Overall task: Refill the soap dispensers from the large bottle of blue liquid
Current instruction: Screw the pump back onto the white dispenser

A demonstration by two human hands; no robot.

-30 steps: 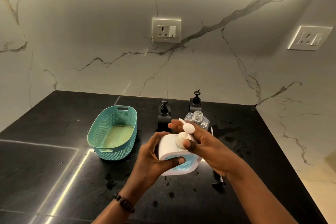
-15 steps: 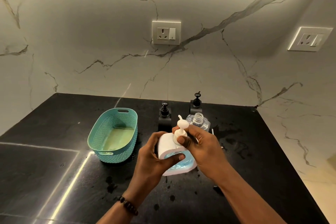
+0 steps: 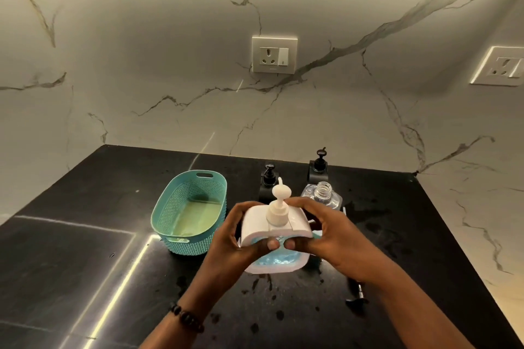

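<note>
A single wide-angle head-worn view looks forward and down from close above the black counter (image 3: 85, 263), facing the marble wall (image 3: 141, 65); straight lines bow near the edges, so far-corner distances are probably unreliable.

The right hand (image 3: 337, 238) has left the pump (image 3: 279, 207) — 1 second ago its fingers pinched the pump's neck; now it grips the dispenser (image 3: 276, 228) by its right side, thumb in front beside the left hand's (image 3: 229, 244) thumb — the pump stands uncovered.
</note>
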